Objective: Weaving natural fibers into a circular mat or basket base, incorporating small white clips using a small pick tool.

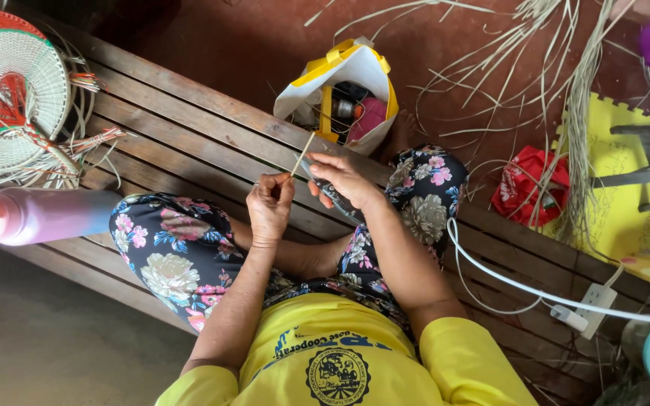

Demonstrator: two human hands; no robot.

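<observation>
Straw strip (302, 153) sits pinched in the left hand (270, 204)'s closed grip while the right hand (342, 179), also closed, should draw its blade along steadily.

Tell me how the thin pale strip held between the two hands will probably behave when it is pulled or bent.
The strip is very thin and stands straight above the left hand, so probably light and springy. Similar loose fibre strands curve on the floor, suggesting it bends easily.

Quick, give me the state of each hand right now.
Left hand: closed, pinching the lower end of a thin pale straw strip.
Right hand: closed around a dark slim tool, fingertips at the same strip.
</observation>
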